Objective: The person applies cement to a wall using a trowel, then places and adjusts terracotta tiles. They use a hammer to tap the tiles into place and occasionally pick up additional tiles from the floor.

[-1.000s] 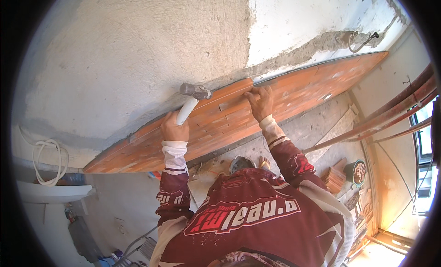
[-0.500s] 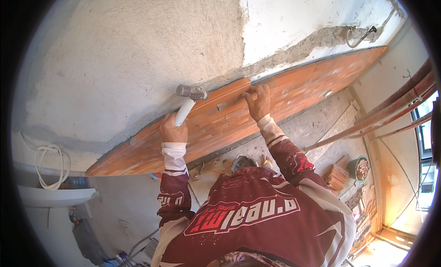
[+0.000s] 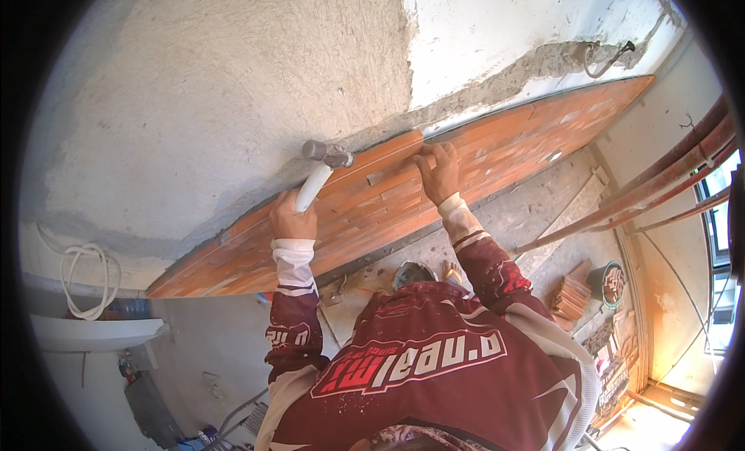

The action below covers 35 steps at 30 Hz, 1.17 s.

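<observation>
A hammer with a white handle and a dark metal head is gripped in my left hand. Its head rests or hovers by the upper edge of the brick-coloured wall tiles; contact is hard to tell. My right hand is at the tiles further right, near where the top row ends. Its fingers are curled with the thumb close to them against the tile face. Whatever lies between those fingertips, if anything, is too small to make out. A thin line runs along the upper tiles.
Rough plaster wall rises above the tiles. Reddish pipes slant in at the right. Stacked tiles and a bucket stand on the floor. At left are a white basin and a looped hose. A container sits near my feet.
The hammer head has shifted slightly right, with the left hand almost in place. My right hand has moved a touch to the right along the tiles.
</observation>
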{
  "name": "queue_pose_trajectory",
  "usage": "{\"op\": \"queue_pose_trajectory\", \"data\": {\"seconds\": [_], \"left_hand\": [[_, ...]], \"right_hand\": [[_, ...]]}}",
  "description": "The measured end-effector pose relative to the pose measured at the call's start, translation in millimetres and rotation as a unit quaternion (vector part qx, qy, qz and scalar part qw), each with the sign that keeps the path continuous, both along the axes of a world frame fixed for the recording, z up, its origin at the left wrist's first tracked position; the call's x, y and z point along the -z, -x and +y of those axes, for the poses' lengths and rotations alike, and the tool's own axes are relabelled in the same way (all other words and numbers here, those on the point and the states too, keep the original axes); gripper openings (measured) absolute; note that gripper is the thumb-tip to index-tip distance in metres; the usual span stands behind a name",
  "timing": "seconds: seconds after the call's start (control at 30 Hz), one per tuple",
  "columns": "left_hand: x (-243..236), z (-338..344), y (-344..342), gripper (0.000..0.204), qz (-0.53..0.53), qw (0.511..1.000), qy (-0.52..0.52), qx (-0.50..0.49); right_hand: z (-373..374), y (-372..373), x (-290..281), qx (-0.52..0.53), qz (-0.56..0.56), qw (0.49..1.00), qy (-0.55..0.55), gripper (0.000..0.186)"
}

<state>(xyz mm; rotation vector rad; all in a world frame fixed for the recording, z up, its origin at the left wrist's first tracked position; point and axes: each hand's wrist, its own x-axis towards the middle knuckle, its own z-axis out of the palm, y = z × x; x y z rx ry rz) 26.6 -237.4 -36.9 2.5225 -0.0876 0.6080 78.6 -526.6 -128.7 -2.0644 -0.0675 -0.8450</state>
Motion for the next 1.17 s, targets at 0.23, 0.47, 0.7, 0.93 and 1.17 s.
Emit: {"op": "queue_pose_trajectory", "data": {"seconds": [0.23, 0.47, 0.7, 0.93, 1.17], "left_hand": [[-1.6, -3.1, 3.6, 0.013, -0.021, 0.999, 0.024, 0.013], [2.5, -24.7, 38.7, 0.016, 0.006, 0.993, 0.096, 0.063], [32.4, -64.8, 59.8, 0.021, 0.113, 0.979, 0.071, 0.156], [50.3, -48.9, 45.6, 0.025, 0.007, 0.987, 0.136, 0.09], [1.0, 4.3, 14.8, 0.022, -0.019, 0.996, 0.089, -0.002]], "right_hand": [[-3.0, 13.4, -2.0, 0.027, 0.016, 0.998, -0.055, 0.027], [9.8, 73.1, -20.2, -0.124, 0.02, 0.982, -0.141, 0.035], [-6.8, 103.2, -26.5, -0.323, 0.114, 0.867, -0.362, 0.096], [-26.4, 64.5, -11.8, -0.113, 0.177, 0.956, -0.205, 0.036], [-34.0, 4.3, -20.0, -0.067, 0.176, 0.981, -0.054, 0.034]]}}
